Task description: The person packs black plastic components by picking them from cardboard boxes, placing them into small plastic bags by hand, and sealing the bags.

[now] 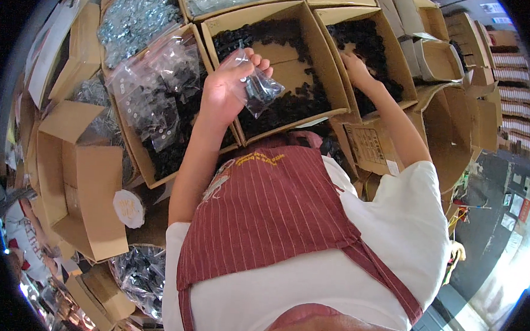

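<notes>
My left hand is closed round the top of a small clear plastic bag, which has some dark parts inside. It hangs over a cardboard box with small black parts strewn along its sides and bare cardboard in the middle. Further right, my right hand reaches down into a narrower cardboard box of similar black parts. The fingers there are curled in among the pieces, and what they grip is too hidden to make out.
Left of these boxes, filled clear bags lie on more black parts. Behind stands a box of shiny clear pieces. An open carton is at the left; empty cartons are stacked at the right. A person shows at far left.
</notes>
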Available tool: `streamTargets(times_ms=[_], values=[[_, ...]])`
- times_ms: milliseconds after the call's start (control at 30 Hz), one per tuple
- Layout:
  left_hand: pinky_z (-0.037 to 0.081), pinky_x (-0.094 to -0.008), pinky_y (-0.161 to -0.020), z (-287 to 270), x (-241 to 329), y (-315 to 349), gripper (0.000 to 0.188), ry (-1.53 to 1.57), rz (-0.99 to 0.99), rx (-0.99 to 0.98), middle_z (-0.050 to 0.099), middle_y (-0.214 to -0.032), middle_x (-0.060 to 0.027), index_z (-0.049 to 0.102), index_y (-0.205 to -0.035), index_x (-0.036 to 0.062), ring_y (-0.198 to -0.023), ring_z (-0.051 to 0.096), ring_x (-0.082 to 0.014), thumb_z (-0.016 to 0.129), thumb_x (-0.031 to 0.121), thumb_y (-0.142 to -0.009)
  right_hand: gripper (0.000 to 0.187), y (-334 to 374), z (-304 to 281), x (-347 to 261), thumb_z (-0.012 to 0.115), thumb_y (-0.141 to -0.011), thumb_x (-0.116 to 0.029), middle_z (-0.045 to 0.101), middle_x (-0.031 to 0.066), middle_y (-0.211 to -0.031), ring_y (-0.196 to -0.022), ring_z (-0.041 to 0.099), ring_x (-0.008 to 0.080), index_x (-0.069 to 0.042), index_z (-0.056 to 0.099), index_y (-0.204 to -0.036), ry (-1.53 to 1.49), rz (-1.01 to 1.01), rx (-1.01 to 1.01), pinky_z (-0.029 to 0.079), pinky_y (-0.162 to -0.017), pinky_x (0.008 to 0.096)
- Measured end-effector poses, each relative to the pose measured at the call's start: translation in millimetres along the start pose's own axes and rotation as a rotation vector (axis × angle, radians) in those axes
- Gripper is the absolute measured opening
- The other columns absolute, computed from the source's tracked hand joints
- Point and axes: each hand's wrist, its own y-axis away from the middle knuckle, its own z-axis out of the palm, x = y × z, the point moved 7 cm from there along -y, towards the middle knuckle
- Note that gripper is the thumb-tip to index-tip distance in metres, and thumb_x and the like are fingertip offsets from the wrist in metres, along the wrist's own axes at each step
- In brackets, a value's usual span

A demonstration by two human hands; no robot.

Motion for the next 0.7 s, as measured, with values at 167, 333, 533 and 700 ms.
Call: streamTargets(times_ms=[167, 333, 533, 700], values=[[0.047, -0.0397, -0.1, -3.7, -9.5, 5.2, 0.024, -0.156, -0.075, 0.074, 0.061, -0.098, -0.0093, 0.055, -0.107, -0.0006, -0.103, 0.062, -0.0251, 0.064, -0.002, -0.084, 0.039, -3.1, -2.8, 36.6, 0.066, -0.089, -0.022, 0.068, 0.0143, -0.112, -0.094, 0.066, 0.0274, -0.005, 0.063, -0.124, -0.684, 0.285, -0.249, 0.054, -0.083, 0.041], [0.048, -0.0405, -0.099, -1.9, -12.5, 6.2, 0.024, -0.152, -0.083, 0.07, 0.061, -0.098, -0.0098, 0.056, -0.107, -0.0013, -0.104, 0.062, -0.0264, 0.062, -0.004, -0.085, 0.027, 7.7, -20.5, 54.4, 0.065, -0.092, -0.014, 0.059, 0.0077, -0.115, -0.09, 0.06, 0.0136, -0.005, 0.065, -0.117, -1.716, 0.236, -0.039, 0.053, -0.071, 0.0272], [0.049, -0.0405, -0.099, -11.7, -20.3, 5.7, 0.028, -0.238, -0.108, 0.162, 0.062, -0.099, -0.0105, 0.056, -0.11, -0.0029, -0.103, 0.063, -0.0271, 0.062, -0.004, -0.084, 0.019, 24.3, -44.3, 14.8, 0.062, -0.091, -0.005, 0.063, 0.0041, -0.096, -0.087, 0.063, 0.0154, -0.001, 0.062, -0.11, -2.018, 0.099, 0.031, 0.051, -0.063, 0.0218], [0.047, -0.0414, -0.102, -17.5, -22.5, 6.9, 0.025, -0.256, -0.119, 0.213, 0.059, -0.102, -0.0126, 0.055, -0.111, -0.0038, -0.105, 0.06, -0.0287, 0.057, -0.006, -0.086, 0.026, 27.1, -43.5, 19.4, 0.059, -0.095, -0.014, 0.054, 0.002, -0.079, -0.067, 0.051, 0.0108, 0.002, 0.061, -0.114, -1.989, 0.175, 0.04, 0.042, -0.053, 0.0215]])
